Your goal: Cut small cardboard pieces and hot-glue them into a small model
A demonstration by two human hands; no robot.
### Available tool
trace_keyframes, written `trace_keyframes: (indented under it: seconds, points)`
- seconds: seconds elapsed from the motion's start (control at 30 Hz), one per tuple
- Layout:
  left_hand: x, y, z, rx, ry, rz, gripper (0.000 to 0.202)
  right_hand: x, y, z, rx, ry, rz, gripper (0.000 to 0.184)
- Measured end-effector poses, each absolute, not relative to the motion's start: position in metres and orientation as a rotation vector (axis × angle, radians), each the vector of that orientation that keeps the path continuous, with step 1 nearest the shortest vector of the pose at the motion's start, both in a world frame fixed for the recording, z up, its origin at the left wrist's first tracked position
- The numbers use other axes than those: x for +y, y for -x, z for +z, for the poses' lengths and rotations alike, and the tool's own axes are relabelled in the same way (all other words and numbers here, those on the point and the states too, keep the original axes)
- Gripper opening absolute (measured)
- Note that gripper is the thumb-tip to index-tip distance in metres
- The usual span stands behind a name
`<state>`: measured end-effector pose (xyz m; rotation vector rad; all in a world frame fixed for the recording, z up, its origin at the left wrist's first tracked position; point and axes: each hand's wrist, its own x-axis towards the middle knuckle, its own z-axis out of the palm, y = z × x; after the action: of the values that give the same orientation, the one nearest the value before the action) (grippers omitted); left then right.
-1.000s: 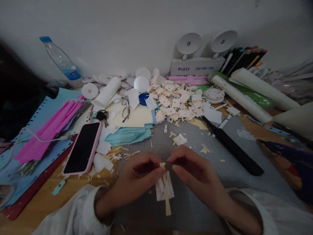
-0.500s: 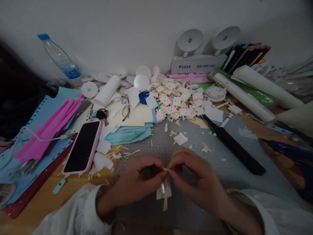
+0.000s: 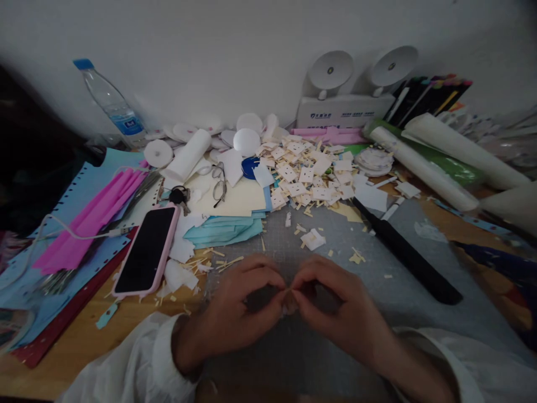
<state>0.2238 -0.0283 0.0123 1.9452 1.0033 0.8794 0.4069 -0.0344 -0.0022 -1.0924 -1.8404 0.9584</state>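
My left hand (image 3: 247, 302) and my right hand (image 3: 335, 302) meet fingertip to fingertip over the grey cutting mat (image 3: 260, 364). Each is closed in a pinch of thumb and forefinger. Between them sits a small pale paper piece (image 3: 289, 307), mostly covered by my fingers; the yellow strip seen with it earlier is now largely hidden. Beyond my hands lies a single white paper square (image 3: 313, 239) on the mat. Farther back is a heap of small cream paper squares with dark marks (image 3: 306, 174), with yellow strips among them.
At left lie a pink-cased phone (image 3: 146, 249), keys (image 3: 179, 196) and pink crepe paper (image 3: 92, 221). A black-handled knife (image 3: 413, 254) rests at right. Behind stand a water bottle (image 3: 113, 106), a two-headed lamp (image 3: 346, 109) and white rolls (image 3: 423, 168). Paper scraps are scattered around.
The yellow strip and whitish piece that hung below my fingertips are now mostly out of sight behind my fingers. My hands stay pinched together; the view has shifted slightly.
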Motion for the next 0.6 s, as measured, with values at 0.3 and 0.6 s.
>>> trace_keyframes:
  seconds: [0.3,0.6]
  points:
    - [-0.0274,-0.2218,0.0065,0.9,-1.41,0.855,0.011,-0.0357,-0.4112,-0.0038,-2.003,0.927,0.694,0.016]
    - [-0.0276,-0.2213,0.0116,0.802,-1.204,0.773,0.017,-0.036,-0.4131,0.0024,-2.01,0.817,0.692,0.018]
